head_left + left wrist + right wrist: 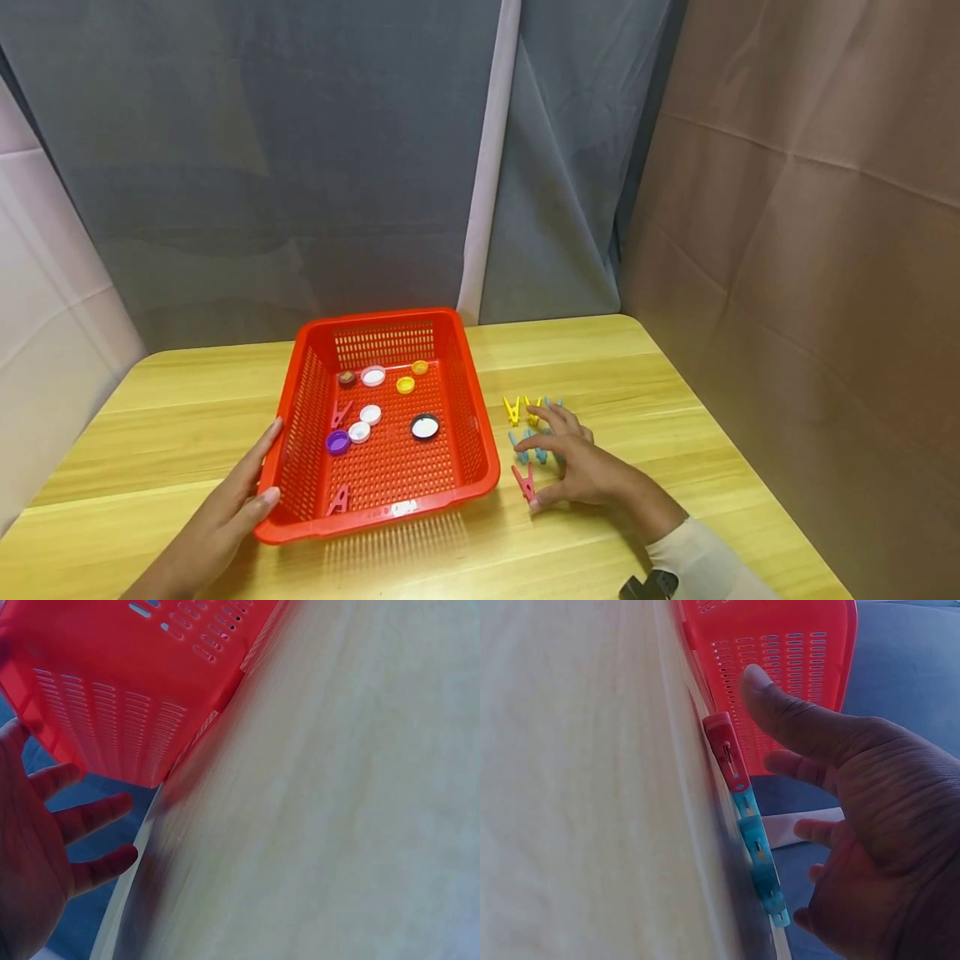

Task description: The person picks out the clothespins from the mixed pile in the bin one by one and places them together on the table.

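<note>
At the left rim of a red plastic basket (375, 512), my left hand (225, 512) rests with fingers spread; the left wrist view shows its fingers (97, 817) fairly straight. My right hand (581, 467) hovers over small clothespins to the basket's right, fingers apart and holding nothing. Its thumb is nearest a pink clothespin (524, 481), with a gap between them in the right wrist view. Blue clothespins (759, 847) lie beyond the pink one, partly hidden by the hand in the head view. Yellow clothespins (512, 410) lie farther back.
Inside the basket lie a purple cap (338, 442), white caps (371, 414), yellow caps (406, 385), a black-rimmed cap (424, 427), a brown cap (347, 378) and pink clothespins (339, 500). Grey curtains (337, 167) stand behind the wooden table (150, 417); a brownish curtain (810, 250) hangs right.
</note>
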The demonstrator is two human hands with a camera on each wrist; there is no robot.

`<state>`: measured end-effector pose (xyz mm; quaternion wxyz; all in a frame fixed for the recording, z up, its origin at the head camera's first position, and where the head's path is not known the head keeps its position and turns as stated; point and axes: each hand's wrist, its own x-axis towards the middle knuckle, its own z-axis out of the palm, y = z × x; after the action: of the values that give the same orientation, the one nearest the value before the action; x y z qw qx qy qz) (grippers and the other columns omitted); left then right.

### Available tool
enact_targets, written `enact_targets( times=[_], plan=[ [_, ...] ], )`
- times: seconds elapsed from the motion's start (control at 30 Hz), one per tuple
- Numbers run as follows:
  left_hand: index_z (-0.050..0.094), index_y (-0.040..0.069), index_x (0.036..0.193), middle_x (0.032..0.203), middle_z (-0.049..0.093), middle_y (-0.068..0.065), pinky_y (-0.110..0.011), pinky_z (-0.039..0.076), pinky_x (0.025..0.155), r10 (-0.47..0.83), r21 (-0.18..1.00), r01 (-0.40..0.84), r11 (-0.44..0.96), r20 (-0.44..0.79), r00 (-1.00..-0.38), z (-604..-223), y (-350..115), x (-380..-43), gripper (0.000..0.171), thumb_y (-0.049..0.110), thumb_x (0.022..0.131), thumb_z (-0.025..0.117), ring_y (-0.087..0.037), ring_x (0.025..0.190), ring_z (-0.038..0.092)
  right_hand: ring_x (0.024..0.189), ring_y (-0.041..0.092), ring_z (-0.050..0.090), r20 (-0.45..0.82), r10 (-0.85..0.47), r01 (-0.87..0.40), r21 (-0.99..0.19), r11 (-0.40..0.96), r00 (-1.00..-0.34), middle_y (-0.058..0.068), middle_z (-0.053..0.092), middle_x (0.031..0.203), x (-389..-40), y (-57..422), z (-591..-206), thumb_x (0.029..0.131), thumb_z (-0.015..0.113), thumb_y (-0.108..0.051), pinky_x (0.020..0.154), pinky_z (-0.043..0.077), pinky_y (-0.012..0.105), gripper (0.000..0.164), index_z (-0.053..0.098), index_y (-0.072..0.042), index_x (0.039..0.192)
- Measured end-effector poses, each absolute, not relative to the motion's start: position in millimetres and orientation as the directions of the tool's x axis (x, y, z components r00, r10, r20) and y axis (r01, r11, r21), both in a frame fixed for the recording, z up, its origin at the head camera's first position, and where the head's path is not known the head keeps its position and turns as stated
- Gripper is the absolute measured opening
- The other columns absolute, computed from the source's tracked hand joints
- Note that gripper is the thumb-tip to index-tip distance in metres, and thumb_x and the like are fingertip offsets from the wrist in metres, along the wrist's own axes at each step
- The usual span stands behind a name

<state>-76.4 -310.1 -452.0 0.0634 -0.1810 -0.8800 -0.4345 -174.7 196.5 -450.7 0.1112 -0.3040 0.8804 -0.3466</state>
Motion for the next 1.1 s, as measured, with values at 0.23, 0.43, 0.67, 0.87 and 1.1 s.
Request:
enact_targets(
  times=[0.23, 0.43, 0.67, 0.87, 1.1],
  plan=[
    [0.008, 0.03, 0.178, 0.175, 0.029, -0.03, -0.018, 0.057, 0.09, 0.256, 0.749, 0.36, 0.556, 0.257, -0.932, -451.7, -311.3, -73.6, 0.08, 0.01, 0.113, 0.05, 0.02, 0.135, 0.043, 0.168, 0.053, -0.002, 0.039, -0.598, -0.454, -0.692, 0.562, -0.8, 0.015, 0.02, 0.182, -173.5, 192.6, -445.4, 0.075, 0.102, -0.034, 0.117, 0.0, 0.093, 0.072, 0.071, -0.021, 0.139],
    [0.009, 0.028, 0.178, 0.175, 0.027, -0.031, -0.017, 0.056, 0.092, 0.258, 0.751, 0.374, 0.544, 0.274, -0.926, -450.9, -309.7, -71.3, 0.08, 0.008, 0.112, 0.051, 0.02, 0.136, 0.043, 0.167, 0.052, 0.007, 0.068, -0.583, -0.447, -0.716, 0.537, -0.81, 0.014, 0.024, 0.181, -168.9, 190.1, -432.7, 0.076, 0.102, -0.032, 0.118, 0.012, 0.092, 0.077, 0.068, -0.016, 0.144],
    [0.009, 0.031, 0.177, 0.175, 0.029, -0.029, -0.017, 0.057, 0.091, 0.247, 0.776, 0.341, 0.53, 0.243, -0.938, -448.6, -307.7, -72.3, 0.079, 0.012, 0.113, 0.051, 0.019, 0.133, 0.046, 0.162, 0.049, 0.019, 0.142, -0.544, -0.45, -0.748, 0.489, -0.827, 0.012, 0.032, 0.177, -167.1, 190.4, -411.8, 0.081, 0.099, -0.025, 0.119, 0.032, 0.083, 0.072, 0.067, -0.018, 0.145],
    [0.011, 0.03, 0.178, 0.175, 0.029, -0.029, -0.017, 0.056, 0.093, 0.252, 0.769, 0.365, 0.525, 0.269, -0.93, -446.1, -304.1, -73.1, 0.08, 0.01, 0.111, 0.052, 0.018, 0.135, 0.045, 0.162, 0.049, 0.022, 0.171, -0.54, -0.454, -0.77, 0.449, -0.824, 0.012, 0.035, 0.175, -170.6, 191.4, -397.0, 0.086, 0.095, -0.025, 0.117, 0.032, 0.084, 0.066, 0.066, -0.022, 0.145],
    [0.012, 0.028, 0.178, 0.174, 0.03, -0.031, -0.018, 0.057, 0.093, 0.257, 0.77, 0.377, 0.514, 0.281, -0.925, -444.3, -304.2, -72.3, 0.08, 0.009, 0.111, 0.052, 0.016, 0.134, 0.048, 0.163, 0.044, 0.027, 0.199, -0.593, -0.494, -0.777, 0.39, -0.781, 0.007, 0.038, 0.174, -173.9, 174.2, -377.5, 0.09, 0.092, -0.028, 0.119, 0.032, 0.082, 0.064, 0.064, -0.025, 0.147]
  ],
)
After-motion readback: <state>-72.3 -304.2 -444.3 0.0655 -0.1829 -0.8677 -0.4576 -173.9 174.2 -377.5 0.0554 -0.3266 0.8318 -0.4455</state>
